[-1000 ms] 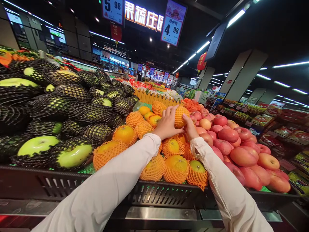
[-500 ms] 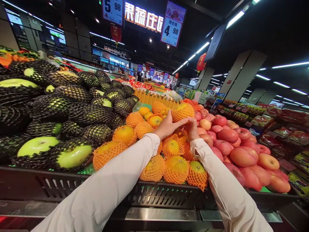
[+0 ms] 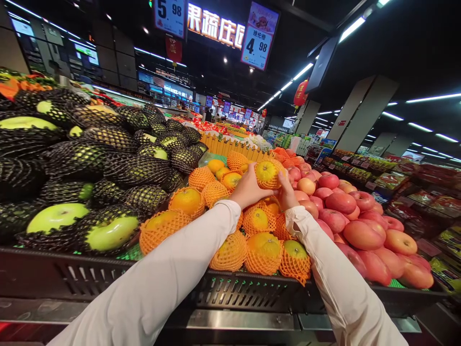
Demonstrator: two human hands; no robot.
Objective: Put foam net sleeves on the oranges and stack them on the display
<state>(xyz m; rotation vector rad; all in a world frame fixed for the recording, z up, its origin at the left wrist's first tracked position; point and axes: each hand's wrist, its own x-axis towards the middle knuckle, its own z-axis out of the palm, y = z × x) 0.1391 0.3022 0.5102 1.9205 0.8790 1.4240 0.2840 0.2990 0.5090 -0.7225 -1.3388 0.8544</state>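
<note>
An orange [image 3: 267, 172] in an orange foam net is held between my two hands above the pile, its bare greenish-yellow top facing me. My left hand [image 3: 248, 188] grips its left side, thumb stretched along beneath it. On its right side my right hand [image 3: 287, 192] is closed against it, with some fingers hidden behind the fruit. Below and around my hands lie several more netted oranges [image 3: 263, 251], some with their tops showing. White sleeves cover both forearms.
Melon-like green fruit [image 3: 108, 233] in black foam nets fills the left side. Pink apples [image 3: 363, 234] are heaped at the right. A black slotted crate edge [image 3: 245, 292] runs along the front. Price signs [image 3: 260, 36] hang overhead, and packaged goods [image 3: 396, 180] stand on shelves at far right.
The orange has turned and shifted slightly left and lower between my hands, so its bare top now faces me. My right fingers have moved up along its side.
</note>
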